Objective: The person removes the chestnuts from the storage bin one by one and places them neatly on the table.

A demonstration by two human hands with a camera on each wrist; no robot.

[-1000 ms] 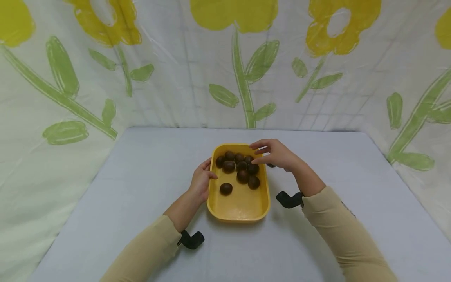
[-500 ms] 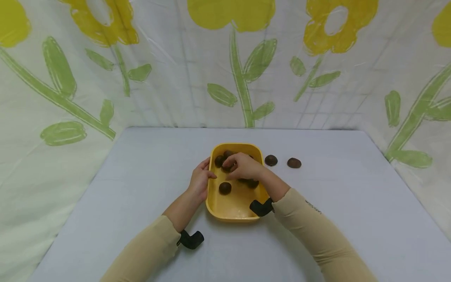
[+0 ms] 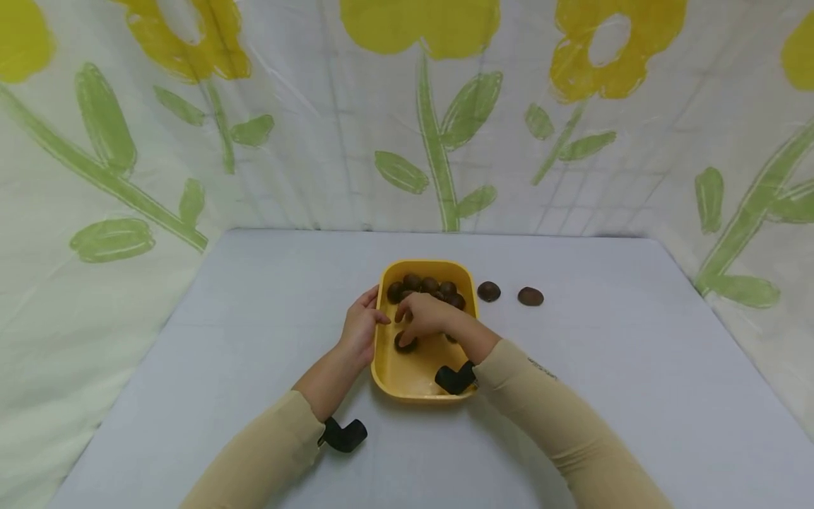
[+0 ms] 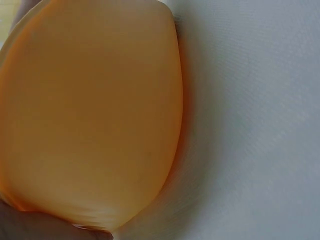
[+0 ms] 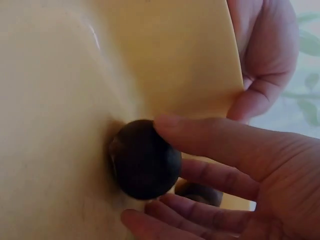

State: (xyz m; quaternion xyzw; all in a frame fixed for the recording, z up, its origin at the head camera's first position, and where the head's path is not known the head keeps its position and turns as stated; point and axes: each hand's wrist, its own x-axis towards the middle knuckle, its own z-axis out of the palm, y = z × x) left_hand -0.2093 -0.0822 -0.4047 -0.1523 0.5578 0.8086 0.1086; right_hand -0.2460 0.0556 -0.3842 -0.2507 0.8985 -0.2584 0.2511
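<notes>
My left hand grips the left side of a yellow plastic tray, its thumb over the rim. In the left wrist view the tray's outer wall fills most of the picture. Inside the tray, my right hand is at a dark brown ball low in the tray. Its thumb touches the ball's upper edge and the other fingers curl round the lower side. Several more dark brown balls lie together at the tray's far end, partly hidden by the right hand.
Right of the tray, on the white tabletop, lie two dark brown rounded pieces, one nearer and one farther right. A flower-printed curtain hangs behind the table. Black wrist mounts stick out from both sleeves.
The right hand has moved left from the tray's far right rim into the tray, then down to the lone ball. Both pieces on the tabletop have come into view. The left hand stays put.
</notes>
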